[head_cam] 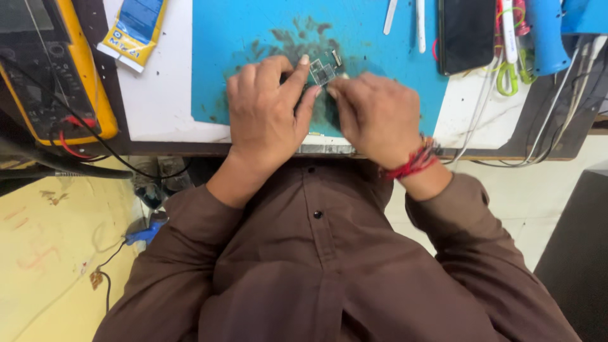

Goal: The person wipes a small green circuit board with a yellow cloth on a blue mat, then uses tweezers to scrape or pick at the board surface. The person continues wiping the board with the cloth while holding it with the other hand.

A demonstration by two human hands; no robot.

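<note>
Both hands meet over a small circuit board point(324, 69): my left hand point(266, 114) pinches its near edge between thumb and forefinger, and my right hand point(377, 117) grips its right side with the fingertips. I see the board lying on the stained blue work mat point(234, 38), near the middle of the bench. A red thread band point(413, 163) circles the right wrist. Beyond the right hand lie a dark phone point(465, 31) and white tweezers point(420, 22). A yellow multimeter point(57, 69) sits far left, a yellow-and-blue tube point(136, 31) beside it.
</note>
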